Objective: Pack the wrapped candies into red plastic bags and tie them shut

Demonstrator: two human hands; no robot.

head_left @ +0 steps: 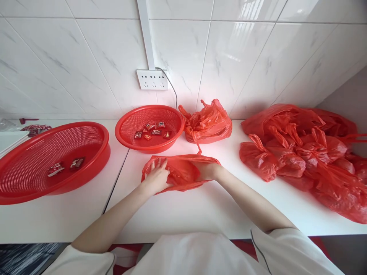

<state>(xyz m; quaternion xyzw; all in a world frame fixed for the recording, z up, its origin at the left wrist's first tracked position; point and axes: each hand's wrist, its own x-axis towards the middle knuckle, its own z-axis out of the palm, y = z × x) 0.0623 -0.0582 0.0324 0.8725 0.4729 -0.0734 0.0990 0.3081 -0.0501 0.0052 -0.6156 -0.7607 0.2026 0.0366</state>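
Observation:
A thin red plastic bag lies on the white table in front of me with its mouth spread wide. My left hand reaches into the left side of the mouth, fingers apart against the plastic. From the right, my right hand is inside the bag, and the film covers its fingers. What the bag holds cannot be made out. Just behind it stands a red mesh basket with several small wrapped packets on its bottom.
At left, a larger red basket holds a few packets. A crumpled red bag rests by the wall. Several knotted, filled red bags are heaped at right. A socket panel with a cable is on the tiled wall.

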